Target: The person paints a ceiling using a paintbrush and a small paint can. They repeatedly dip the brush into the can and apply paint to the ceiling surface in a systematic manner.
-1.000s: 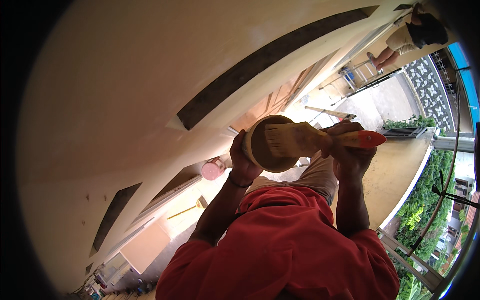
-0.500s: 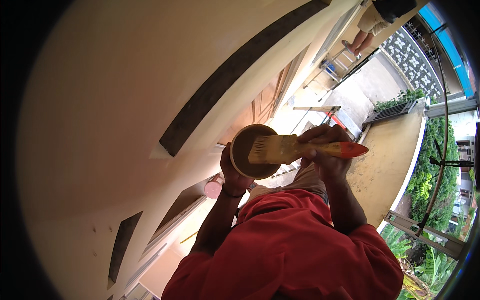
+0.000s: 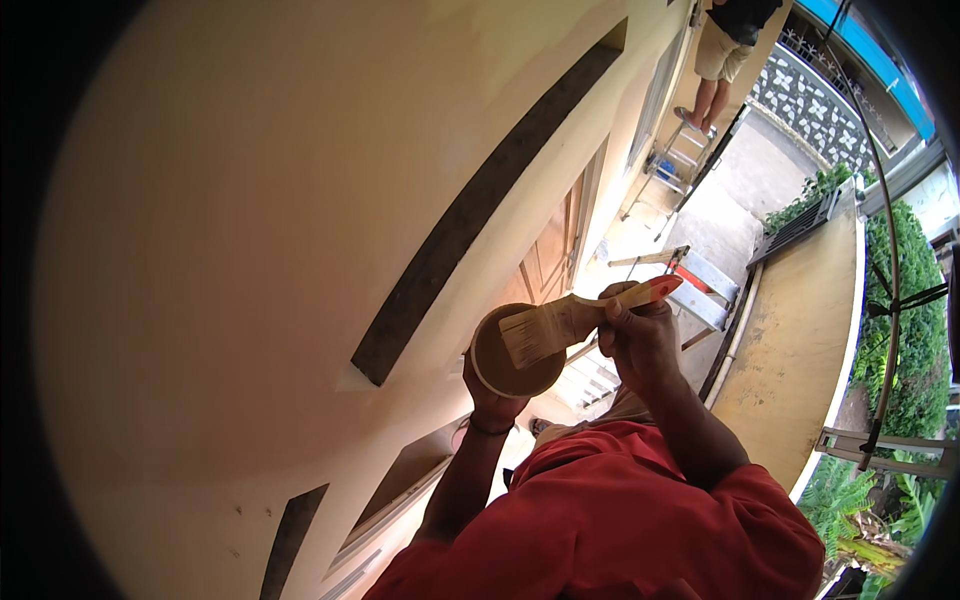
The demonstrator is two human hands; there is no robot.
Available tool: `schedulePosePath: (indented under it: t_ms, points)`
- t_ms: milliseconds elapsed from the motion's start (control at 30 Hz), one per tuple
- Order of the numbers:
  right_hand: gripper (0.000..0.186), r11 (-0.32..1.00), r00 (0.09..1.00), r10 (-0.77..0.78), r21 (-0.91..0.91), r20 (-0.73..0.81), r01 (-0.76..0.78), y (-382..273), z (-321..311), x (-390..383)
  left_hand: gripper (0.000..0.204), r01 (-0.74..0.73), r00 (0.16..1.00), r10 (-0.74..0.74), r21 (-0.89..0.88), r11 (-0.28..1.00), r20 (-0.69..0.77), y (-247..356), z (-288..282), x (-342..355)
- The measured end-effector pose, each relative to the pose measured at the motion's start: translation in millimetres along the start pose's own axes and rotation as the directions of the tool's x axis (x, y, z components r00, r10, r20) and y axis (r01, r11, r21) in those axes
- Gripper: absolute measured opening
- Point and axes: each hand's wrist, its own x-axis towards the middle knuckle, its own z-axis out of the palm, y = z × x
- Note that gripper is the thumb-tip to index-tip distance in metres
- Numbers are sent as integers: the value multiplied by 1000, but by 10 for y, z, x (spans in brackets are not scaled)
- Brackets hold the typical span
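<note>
My left hand is closed around a round paint container, holding it up by its side and base. Brownish-cream paint shows inside its rim. In my right hand is a wide paintbrush with a pale handle and a red tip, gripped between thumb and fingers. The bristles are coated with paint and lie over the container's mouth; I cannot tell whether they touch the paint. Close by on the left rises a cream wall with a long dark recessed slot in it.
A second dark slot lies lower on the wall. Beyond my hands is a metal trestle. Farther off, a person stands on a stepladder. A low, stained wall runs along the right, with plants and a hanging cable past it.
The brush has swung, its handle now angling more upward, and the view has shifted. Both hands and the container sit lower in the picture. Each hand keeps its hold.
</note>
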Motion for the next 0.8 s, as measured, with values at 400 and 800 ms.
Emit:
schedulePosePath:
  t_ms: [400, 800]
  points:
    - [30, 960, 987, 122, 264, -104, -91, -93, 145, 492, 79, 195, 962, -150, -187, 963, 228, -348, -566, 205]
    - [18, -6, 98, -972, -438, 215, 899, -797, 921, 2339, 96, 398, 909, -182, -655, 642, 374, -1, -324, -638]
